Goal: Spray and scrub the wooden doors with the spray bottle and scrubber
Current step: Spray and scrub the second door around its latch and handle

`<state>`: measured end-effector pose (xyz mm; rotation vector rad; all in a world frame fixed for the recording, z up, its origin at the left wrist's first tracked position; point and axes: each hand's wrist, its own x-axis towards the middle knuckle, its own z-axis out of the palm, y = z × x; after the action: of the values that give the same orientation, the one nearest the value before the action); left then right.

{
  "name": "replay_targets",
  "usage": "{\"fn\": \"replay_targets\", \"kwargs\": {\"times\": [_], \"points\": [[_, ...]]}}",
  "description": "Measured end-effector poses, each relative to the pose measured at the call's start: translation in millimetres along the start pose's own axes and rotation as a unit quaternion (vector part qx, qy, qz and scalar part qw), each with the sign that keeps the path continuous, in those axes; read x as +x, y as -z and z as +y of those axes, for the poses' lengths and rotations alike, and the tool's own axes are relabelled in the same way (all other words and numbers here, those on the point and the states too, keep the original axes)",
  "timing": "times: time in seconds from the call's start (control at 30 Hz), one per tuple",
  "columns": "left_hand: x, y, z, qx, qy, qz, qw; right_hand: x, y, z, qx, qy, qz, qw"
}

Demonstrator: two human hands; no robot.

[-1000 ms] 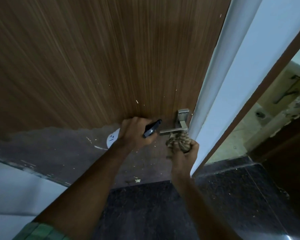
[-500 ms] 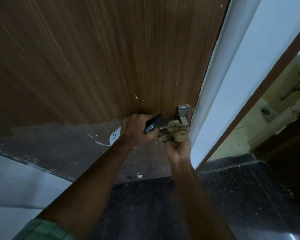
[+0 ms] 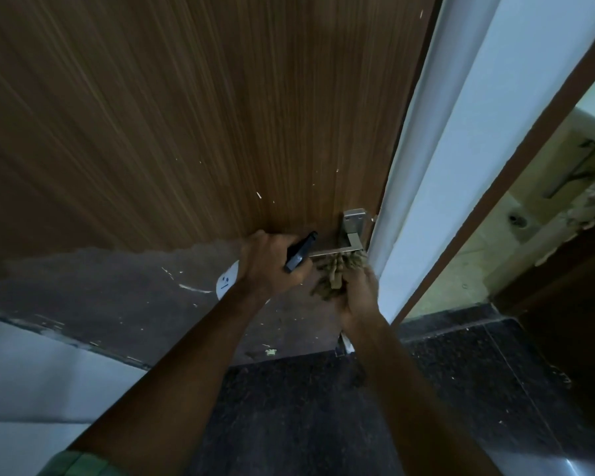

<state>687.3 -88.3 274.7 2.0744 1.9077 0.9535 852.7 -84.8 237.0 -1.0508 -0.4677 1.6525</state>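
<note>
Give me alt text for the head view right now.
A person's right hand holds a brown scrubber just under the metal door handle of a wooden door, while the left hand grips a spray bottle beside it. Dark speckled floor lies below.

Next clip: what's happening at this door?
A person is cleaning a wooden door near its metal lever handle. The left hand grips a spray bottle with a dark nozzle pointing toward the handle. The right hand holds a brownish scrubber just under the lever, close to the door's edge. No spray is visible.
</note>
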Motion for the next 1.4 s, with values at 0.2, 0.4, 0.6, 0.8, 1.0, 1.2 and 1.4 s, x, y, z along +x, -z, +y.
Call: {"fn": "replay_targets", "kwargs": {"times": [0.2,0.4,0.6,0.8,1.0,1.2,1.4], "points": [[-1.0,-12.0,18.4,-0.009,0.014,0.031,0.999,30.9,8.8,-4.3,0.059,0.012,0.094,0.994],[-8.4,-4.6,28.9,-0.007,0.043,-0.009,0.999,-8.5,13.0,6.9,-0.133,0.116,0.055,0.983],[-4.3,2.1,37.1,0.091,0.094,-0.135,0.982,0.2,13.5,-30.0,-0.293,0.349,0.087,0.886],[-9.3,-1.5,59.8,0.015,0.133,-0.095,0.986,29.9,3.9,-29.2,-0.425,0.444,0.056,0.787],[-10.4,-1.2,70.4,0.008,0.154,-0.08,0.985,30.7,6.3,-31.6,-0.446,0.463,0.034,0.765],[-21.5,-8.1,52.5,-0.038,0.117,-0.04,0.992,47.4,6.4,-32.7,-0.583,0.539,-0.072,0.604],[-17.8,-14.4,40.2,-0.053,0.081,-0.011,0.995,53.5,-4.9,-22.0,-0.471,0.454,0.071,0.753]]}}
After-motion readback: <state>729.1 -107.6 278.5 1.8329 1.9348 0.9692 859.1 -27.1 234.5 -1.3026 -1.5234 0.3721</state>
